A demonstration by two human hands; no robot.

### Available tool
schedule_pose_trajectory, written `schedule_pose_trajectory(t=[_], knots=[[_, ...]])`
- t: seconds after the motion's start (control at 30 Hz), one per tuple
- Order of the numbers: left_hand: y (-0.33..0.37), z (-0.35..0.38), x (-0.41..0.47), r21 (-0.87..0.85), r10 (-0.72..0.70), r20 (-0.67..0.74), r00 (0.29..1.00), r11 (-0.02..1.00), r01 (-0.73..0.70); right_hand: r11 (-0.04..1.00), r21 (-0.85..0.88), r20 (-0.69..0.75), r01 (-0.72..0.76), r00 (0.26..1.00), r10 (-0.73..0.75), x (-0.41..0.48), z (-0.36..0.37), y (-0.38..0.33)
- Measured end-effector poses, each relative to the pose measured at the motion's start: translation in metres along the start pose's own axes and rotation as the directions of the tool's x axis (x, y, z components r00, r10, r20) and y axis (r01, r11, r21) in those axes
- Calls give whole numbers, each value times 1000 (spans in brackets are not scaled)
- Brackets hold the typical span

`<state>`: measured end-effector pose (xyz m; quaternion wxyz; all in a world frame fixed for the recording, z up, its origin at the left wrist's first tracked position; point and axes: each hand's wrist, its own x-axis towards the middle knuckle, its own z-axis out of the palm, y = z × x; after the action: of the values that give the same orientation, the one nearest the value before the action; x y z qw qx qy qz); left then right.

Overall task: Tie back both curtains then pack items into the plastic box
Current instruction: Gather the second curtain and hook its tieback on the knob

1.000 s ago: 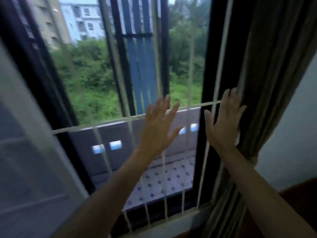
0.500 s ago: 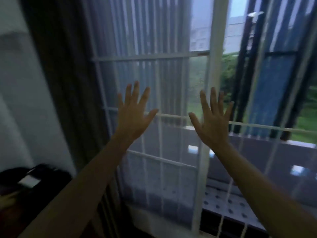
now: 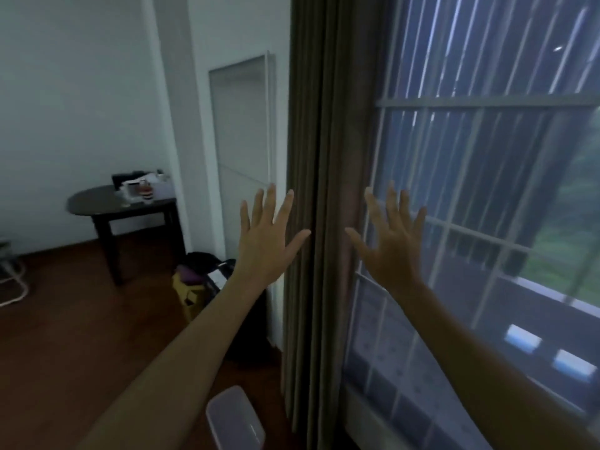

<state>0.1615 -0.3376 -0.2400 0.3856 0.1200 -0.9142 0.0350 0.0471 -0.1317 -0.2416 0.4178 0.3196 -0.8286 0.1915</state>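
Observation:
A brown-grey curtain (image 3: 316,157) hangs gathered in folds at the left edge of the window. My left hand (image 3: 268,237) is raised just left of it, fingers spread, holding nothing. My right hand (image 3: 391,245) is raised just right of it, in front of a sheer curtain (image 3: 470,157) over the window, also spread and empty. Whether either hand touches the fabric I cannot tell. A clear plastic box (image 3: 235,418) with its lid on lies on the floor below my left forearm.
A dark round table (image 3: 97,206) with small items stands at the far left wall. Bags (image 3: 198,280) sit on the wooden floor by a white door (image 3: 242,157). White window bars (image 3: 487,102) run behind the sheer curtain. A white stool leg (image 3: 14,287) shows far left.
The view has swung left from the right curtain across the window to the left curtain. Both hands stayed raised and spread, now flanking the left curtain; the room and box came into view.

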Motion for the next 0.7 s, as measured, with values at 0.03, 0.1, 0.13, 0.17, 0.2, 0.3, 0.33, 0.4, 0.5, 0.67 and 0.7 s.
schedule_pose_trajectory(t=[0.03, 0.1, 0.13, 0.17, 0.2, 0.3, 0.33, 0.4, 0.5, 0.67, 0.7], knots=[[-12, 6, 3, 17, -5, 6, 1000, 1000, 5, 1000, 8, 1, 6, 1000, -6, 6, 12, -6], [-34, 18, 15, 25, -15, 19, 1000, 1000, 15, 1000, 22, 7, 6, 1000, -6, 17, 37, -17], [-44, 25, 22, 22, -17, 26, 1000, 1000, 17, 1000, 27, 12, 1, 1000, -2, 23, 49, -21], [-52, 33, 31, 26, -10, 31, 999, 1000, 10, 1000, 26, 16, -4, 1000, 4, 30, 61, -24], [-60, 40, 39, 33, 2, 35, 999, 999, -3, 1000, 25, 18, -11, 1000, 11, 36, 73, -27], [-80, 64, 64, 49, 22, 50, 999, 998, -25, 998, 42, 23, -39, 999, 38, 53, 107, -35], [-87, 71, 71, 48, 24, 53, 998, 998, -27, 998, 45, 21, -44, 999, 43, 59, 117, -37], [-99, 84, 84, 42, 31, 60, 998, 999, -34, 998, 49, 28, -42, 999, 40, 68, 135, -41], [-117, 102, 96, 30, 26, 51, 998, 999, -27, 998, 60, 21, -33, 999, 32, 77, 155, -45], [-149, 142, 107, -4, -4, 89, 996, 1000, 4, 990, 138, 3, 6, 1000, -6, 76, 184, -58], [-153, 151, 109, -19, -12, 107, 994, 1000, 14, 987, 160, -1, 14, 1000, -14, 76, 190, -60]])
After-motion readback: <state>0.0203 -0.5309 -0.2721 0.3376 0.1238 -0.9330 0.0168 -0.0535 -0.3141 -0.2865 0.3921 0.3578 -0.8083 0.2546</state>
